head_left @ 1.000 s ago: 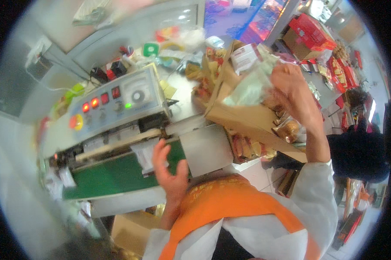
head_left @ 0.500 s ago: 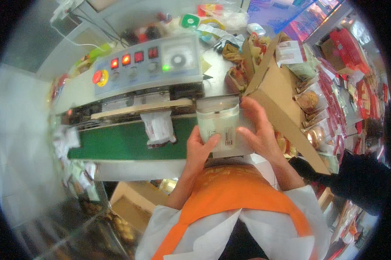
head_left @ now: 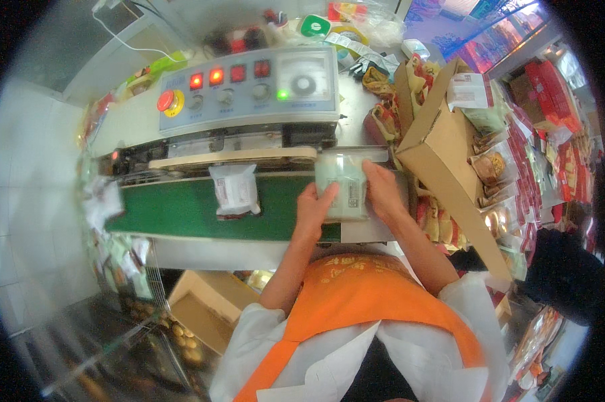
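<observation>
A pale green plastic pouch [head_left: 343, 175] is held between my two hands, its clear top edge at the right end of the sealing machine's slot. My left hand [head_left: 314, 206] grips the lower left side, thumb lying across the front. On the pouch's right side, my right hand [head_left: 384, 191] pinches the edge. A band sealer [head_left: 249, 87] with red lit switches and a round dial stands in front of me. Its green conveyor belt [head_left: 161, 209] carries a second filled pouch [head_left: 236, 191], whose top sits in the sealing slot under the tan band.
An open cardboard box [head_left: 443, 164] leans close on my right, with packaged goods beyond it. Several sealed pouches [head_left: 102, 204] hang at the belt's left end. Below the belt sits another cardboard box [head_left: 205, 305].
My right hand has closed onto the pouch's right edge from a looser, spread position. The other pouch has moved left along the belt. The whole view has shifted slightly.
</observation>
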